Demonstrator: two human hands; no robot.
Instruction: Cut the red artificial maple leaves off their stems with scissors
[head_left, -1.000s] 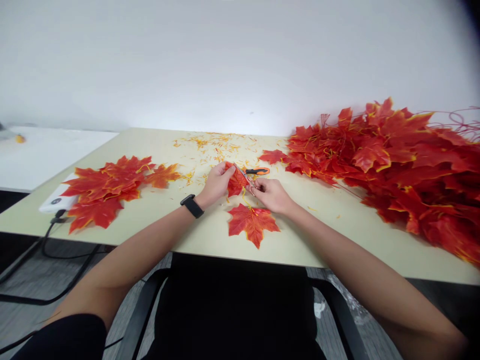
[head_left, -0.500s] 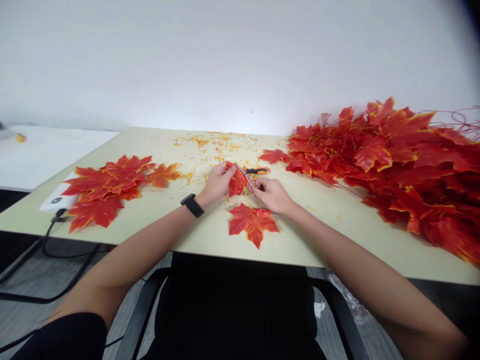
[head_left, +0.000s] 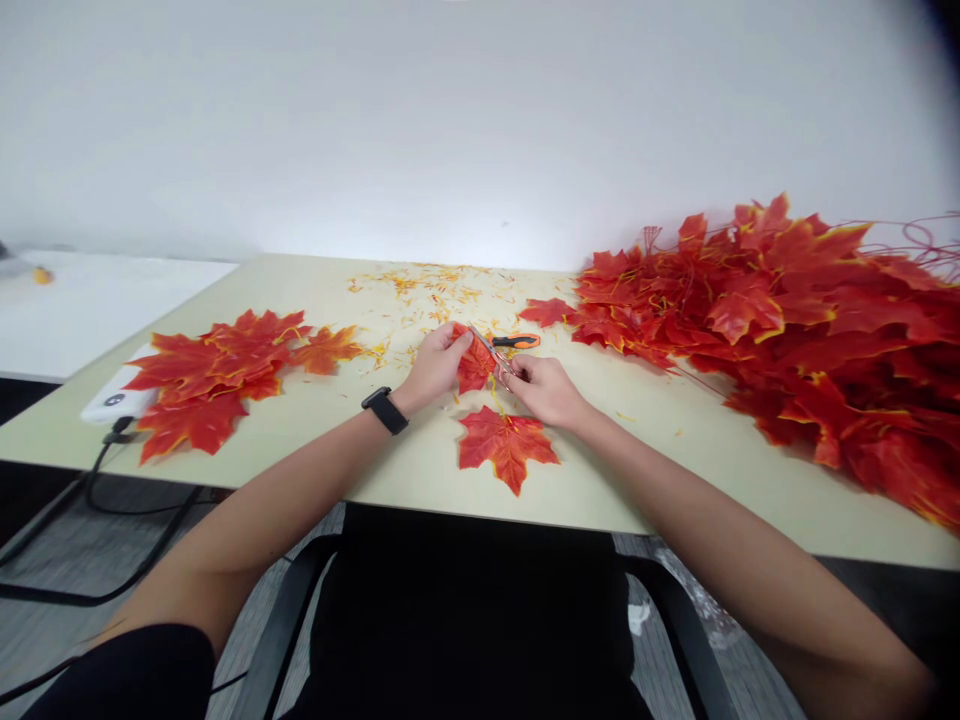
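Near the middle of the table, my left hand (head_left: 440, 362) is closed on a red leaf (head_left: 472, 373), pinching its upper edge. My right hand (head_left: 545, 387) is closed round the handles of small metal scissors (head_left: 499, 358), whose blades point up and left and lie against that leaf. Below both hands another red leaf (head_left: 508, 447) with yellow edges lies flat, joined to the held one by a yellowish stem. An orange and black tool handle (head_left: 516, 342) rests just behind my right hand. Thin yellow and orange trimmings (head_left: 420, 285) are scattered behind the hands.
A big heap of red leaves (head_left: 810, 320) with thin stems covers the table's right side. At the left, a smaller leaf pile (head_left: 217, 365) partly covers a white power strip (head_left: 116, 400) with a black cable. The pale table (head_left: 315, 290) meets a white wall at the back.
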